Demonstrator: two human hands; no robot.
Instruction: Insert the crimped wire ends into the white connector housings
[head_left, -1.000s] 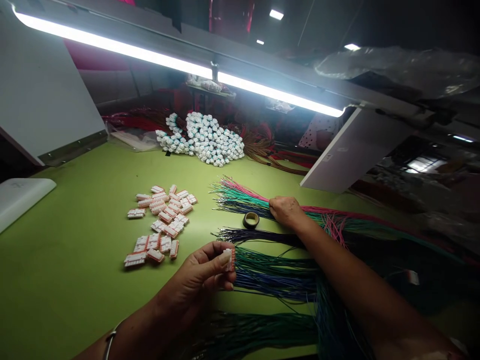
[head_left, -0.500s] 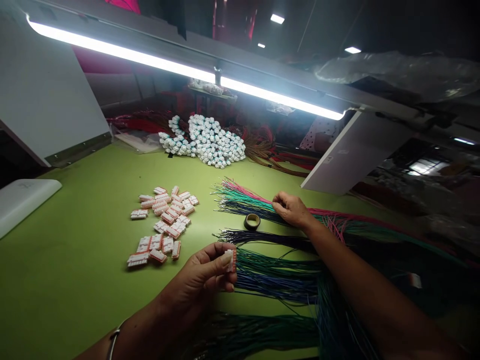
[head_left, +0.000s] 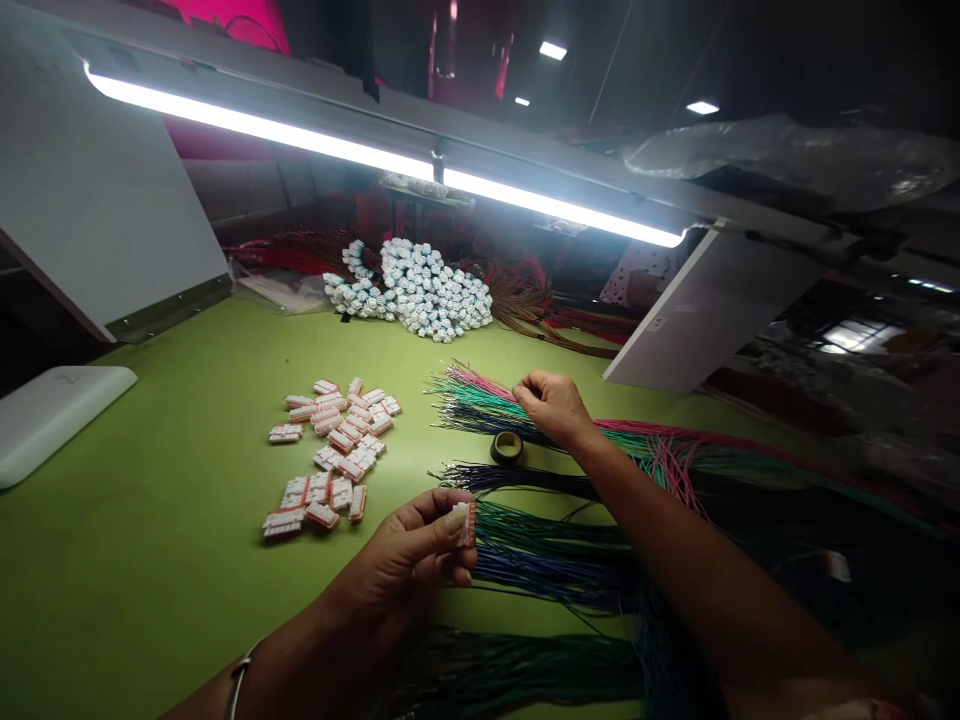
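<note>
My left hand (head_left: 416, 550) pinches a white and orange connector housing (head_left: 466, 524) between thumb and fingers, above the front part of the table. Over a bundle of pink wires (head_left: 480, 378) and green wires (head_left: 491, 402), my right hand (head_left: 555, 408) has its thumb and forefinger pressed together. Anything between those fingertips is too small to make out. Dark wires (head_left: 525, 478) and green wires (head_left: 547, 525) lie between and behind my two hands, blue wires (head_left: 555, 578) just below. Left of my hands, several loose connector housings (head_left: 349, 435) are scattered in a group.
A roll of black tape (head_left: 506, 447) lies between the wire bundles. At the back is a heap of white connectors (head_left: 431, 290) with brown wires. A lamp tube (head_left: 562, 208) spans above the green table (head_left: 187, 440). White panels (head_left: 667, 310) stand on both sides.
My right hand has moved left along the pink and green wires toward their tips. The left hand stays nearly in place with the connector housing. The camera view has shifted slightly.
</note>
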